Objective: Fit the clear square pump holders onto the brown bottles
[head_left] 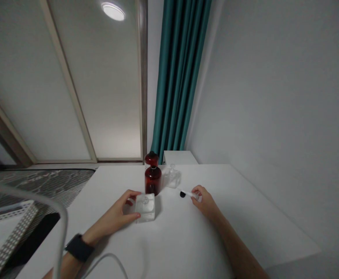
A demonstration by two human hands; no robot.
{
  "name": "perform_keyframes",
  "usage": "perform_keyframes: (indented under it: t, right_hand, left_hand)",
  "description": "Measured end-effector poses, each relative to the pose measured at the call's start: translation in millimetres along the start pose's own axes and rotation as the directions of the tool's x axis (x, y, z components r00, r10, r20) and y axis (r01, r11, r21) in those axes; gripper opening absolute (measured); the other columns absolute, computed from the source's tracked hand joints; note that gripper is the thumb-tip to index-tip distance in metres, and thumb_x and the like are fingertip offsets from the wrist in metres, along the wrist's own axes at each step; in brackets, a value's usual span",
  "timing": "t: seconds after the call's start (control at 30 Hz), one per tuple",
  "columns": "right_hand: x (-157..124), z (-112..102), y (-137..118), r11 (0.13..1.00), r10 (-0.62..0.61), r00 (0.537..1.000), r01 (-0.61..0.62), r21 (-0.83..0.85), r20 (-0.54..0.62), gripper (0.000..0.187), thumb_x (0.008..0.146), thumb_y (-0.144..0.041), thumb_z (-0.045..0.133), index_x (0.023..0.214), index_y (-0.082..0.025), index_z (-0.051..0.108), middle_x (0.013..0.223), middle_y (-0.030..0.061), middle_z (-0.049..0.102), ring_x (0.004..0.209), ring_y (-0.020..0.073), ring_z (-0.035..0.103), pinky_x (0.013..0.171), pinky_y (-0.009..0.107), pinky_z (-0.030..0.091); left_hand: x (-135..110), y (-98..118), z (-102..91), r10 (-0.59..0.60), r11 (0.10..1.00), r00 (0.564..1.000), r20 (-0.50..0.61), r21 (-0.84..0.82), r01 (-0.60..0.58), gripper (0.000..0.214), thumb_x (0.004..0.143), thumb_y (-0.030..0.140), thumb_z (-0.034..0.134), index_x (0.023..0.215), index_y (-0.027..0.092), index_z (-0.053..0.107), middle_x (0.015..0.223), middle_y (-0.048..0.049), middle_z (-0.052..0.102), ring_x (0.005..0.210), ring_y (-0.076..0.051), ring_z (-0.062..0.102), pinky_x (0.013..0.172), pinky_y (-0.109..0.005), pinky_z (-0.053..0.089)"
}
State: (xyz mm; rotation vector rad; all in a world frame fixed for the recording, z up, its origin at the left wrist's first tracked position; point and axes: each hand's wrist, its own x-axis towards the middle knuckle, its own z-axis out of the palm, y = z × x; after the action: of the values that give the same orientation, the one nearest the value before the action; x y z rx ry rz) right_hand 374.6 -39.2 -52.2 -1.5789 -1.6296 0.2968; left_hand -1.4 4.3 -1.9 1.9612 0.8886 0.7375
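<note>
My left hand [122,211] wraps its fingers and thumb around a clear square glass bottle [145,207] standing on the white table [187,240]. A dark watch sits on that wrist. My right hand [203,200] pinches a small white dropper with a black bulb [184,193], held just above the table to the right of the bottle. Right behind the clear bottle stands a dark red glass bottle [153,180], with a red stopper [151,158] behind it. A second small clear bottle [173,177] stands to the right of the red one.
A white perforated basket [8,228] and a curved white tube [56,221] lie at the left edge. A teal curtain [181,77] hangs behind the table beside frosted sliding panels. A white wall runs along the right side. A low white cabinet [178,157] stands past the table's far edge.
</note>
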Motion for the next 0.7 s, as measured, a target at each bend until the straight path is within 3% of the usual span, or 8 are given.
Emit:
perform_keyframes:
  t: [0.43,0.7]
  right_hand:
    - [0.4,1.2,5.9,0.999,-0.021,1.000,0.021,-0.035,0.018,0.020,0.068,-0.015,0.056,0.086,-0.023,0.057,0.085,0.0016,0.062,0.082,0.0217,0.059,0.078,0.036,0.048]
    - [-0.4,-0.9,4.8,0.998,-0.055,0.998,0.056,-0.038,0.034,0.030,0.068,-0.013,0.057,0.097,-0.022,0.058,0.097,0.0057,0.063,0.093,0.0248,0.058,0.085,0.040,0.048]
  left_hand:
    - [1.5,2.0,0.2,0.002,1.000,1.000,-0.030,0.004,-0.002,0.048,0.076,0.030,0.072,0.121,0.021,0.056,0.119,-0.0107,0.065,0.112,-0.030,0.059,0.095,-0.044,0.048]
    - [-0.4,1.1,-0.6,-0.005,1.000,1.000,-0.011,0.009,0.005,0.048,0.078,0.030,0.070,0.123,0.021,0.055,0.121,-0.0110,0.064,0.113,-0.029,0.057,0.096,-0.043,0.047]
